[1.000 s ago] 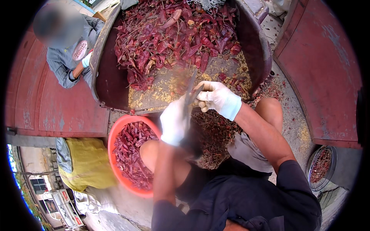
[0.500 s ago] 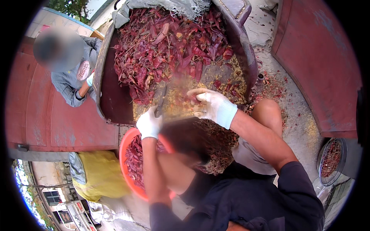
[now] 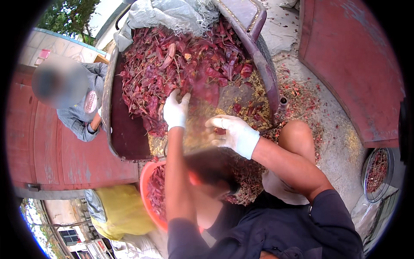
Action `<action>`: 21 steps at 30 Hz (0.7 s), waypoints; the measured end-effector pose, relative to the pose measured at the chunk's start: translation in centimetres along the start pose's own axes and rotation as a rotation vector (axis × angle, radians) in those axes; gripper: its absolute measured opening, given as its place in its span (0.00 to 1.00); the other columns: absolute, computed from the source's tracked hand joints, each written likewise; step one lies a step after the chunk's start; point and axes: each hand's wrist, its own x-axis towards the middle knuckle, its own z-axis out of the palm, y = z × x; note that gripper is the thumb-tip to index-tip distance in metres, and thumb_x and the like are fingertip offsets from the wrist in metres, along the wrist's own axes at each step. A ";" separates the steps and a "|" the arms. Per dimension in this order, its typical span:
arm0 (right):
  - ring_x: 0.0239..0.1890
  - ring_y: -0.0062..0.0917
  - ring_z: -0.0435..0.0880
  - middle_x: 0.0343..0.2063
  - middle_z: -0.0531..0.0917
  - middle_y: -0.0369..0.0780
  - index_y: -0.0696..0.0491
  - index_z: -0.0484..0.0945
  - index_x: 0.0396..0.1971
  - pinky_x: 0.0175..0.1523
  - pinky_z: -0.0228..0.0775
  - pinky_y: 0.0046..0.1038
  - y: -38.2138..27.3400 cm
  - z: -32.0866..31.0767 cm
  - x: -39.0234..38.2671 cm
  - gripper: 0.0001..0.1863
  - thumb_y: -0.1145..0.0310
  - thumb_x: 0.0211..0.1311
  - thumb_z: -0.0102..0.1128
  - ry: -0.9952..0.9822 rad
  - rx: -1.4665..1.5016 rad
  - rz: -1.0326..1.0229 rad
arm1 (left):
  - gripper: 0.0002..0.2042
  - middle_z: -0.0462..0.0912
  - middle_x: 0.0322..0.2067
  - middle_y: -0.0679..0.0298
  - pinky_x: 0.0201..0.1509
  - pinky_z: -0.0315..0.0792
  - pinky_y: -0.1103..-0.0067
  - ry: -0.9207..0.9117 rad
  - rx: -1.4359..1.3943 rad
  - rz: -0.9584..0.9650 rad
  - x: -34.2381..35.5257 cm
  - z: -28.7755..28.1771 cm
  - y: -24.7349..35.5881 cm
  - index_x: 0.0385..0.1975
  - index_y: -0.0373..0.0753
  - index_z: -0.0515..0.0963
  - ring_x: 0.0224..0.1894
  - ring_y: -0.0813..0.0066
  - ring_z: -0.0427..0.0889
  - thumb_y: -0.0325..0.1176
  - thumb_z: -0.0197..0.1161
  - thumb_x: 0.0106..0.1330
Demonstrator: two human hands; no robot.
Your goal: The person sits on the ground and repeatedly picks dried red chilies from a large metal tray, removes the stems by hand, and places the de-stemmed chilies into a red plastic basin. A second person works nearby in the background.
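Dried red chili peppers [image 3: 151, 73] lie heaped in a deep maroon cart bed [image 3: 125, 134] in front of me. Yellow seeds [image 3: 261, 93] are scattered over the bed's near and right parts. My white-gloved left hand [image 3: 176, 111] reaches to the near edge of the heap, thumb and fingers apart at the peppers. Beside its wrist shows a thin dark curved thing I cannot make out. My right hand [image 3: 233, 133], also gloved, hovers over the bed's near edge. Its fingers curl around a bit of red dried chili pepper, partly hidden.
A coral-red basin [image 3: 145, 183] of chilies stands by my left leg. Yellow sacking [image 3: 123, 211] lies farther left. A person [image 3: 84, 103] is beyond the cart's left side. Stems litter the ground [image 3: 302, 99] at right; a round container [image 3: 375, 175] of red bits stands there.
My left hand has moved up and forward to the heap; the scissors-like tool seen in it before no longer shows there. My right hand stays much the same. The view has shifted slightly.
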 end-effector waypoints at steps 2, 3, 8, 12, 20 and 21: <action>0.31 0.24 0.82 0.33 0.81 0.37 0.54 0.79 0.40 0.37 0.80 0.27 -0.1 0.1 0.2 0.08 0.67 0.67 0.59 -0.009 0.004 0.002 | 0.17 0.86 0.39 0.54 0.47 0.76 0.70 -0.012 0.045 0.076 0.6 0.7 0.1 0.46 0.39 0.83 0.40 0.58 0.85 0.42 0.66 0.62; 0.31 0.24 0.82 0.33 0.81 0.37 0.54 0.79 0.40 0.37 0.80 0.27 -0.1 0.4 0.3 0.08 0.67 0.67 0.59 -0.017 0.005 0.005 | 0.15 0.85 0.39 0.54 0.46 0.76 0.70 -0.015 0.071 0.111 0.7 0.9 -0.1 0.44 0.40 0.84 0.39 0.57 0.85 0.41 0.65 0.62; 0.32 0.24 0.83 0.36 0.81 0.37 0.54 0.80 0.42 0.38 0.80 0.27 -0.3 -0.4 0.6 0.09 0.66 0.67 0.59 0.051 -0.053 -0.035 | 0.07 0.85 0.33 0.57 0.43 0.76 0.71 0.014 -0.094 0.192 -3.5 0.4 2.2 0.33 0.39 0.84 0.35 0.58 0.83 0.34 0.64 0.62; 0.32 0.23 0.83 0.35 0.82 0.36 0.53 0.80 0.42 0.38 0.81 0.26 0.0 -0.5 1.1 0.08 0.66 0.68 0.58 0.124 -0.067 -0.083 | 0.08 0.82 0.26 0.69 0.32 0.71 0.84 -0.034 -0.348 0.121 -6.4 -1.4 0.5 0.38 0.33 0.83 0.26 0.84 0.75 0.32 0.65 0.67; 0.37 0.26 0.81 0.38 0.80 0.37 0.52 0.77 0.46 0.43 0.80 0.31 -0.3 -1.2 1.6 0.20 0.51 0.67 0.61 0.273 -0.089 -0.095 | 0.05 0.81 0.31 0.67 0.37 0.72 0.83 -0.115 -0.469 0.240 -11.4 -3.5 3.4 0.39 0.34 0.81 0.32 0.81 0.77 0.27 0.65 0.67; 0.37 0.26 0.81 0.39 0.80 0.37 0.52 0.77 0.45 0.43 0.79 0.30 -0.4 -1.2 1.5 0.19 0.52 0.67 0.61 0.288 -0.105 -0.088 | 0.05 0.82 0.32 0.65 0.39 0.73 0.81 -0.122 -0.377 0.367 -11.9 -3.5 4.1 0.38 0.34 0.81 0.33 0.78 0.78 0.26 0.65 0.66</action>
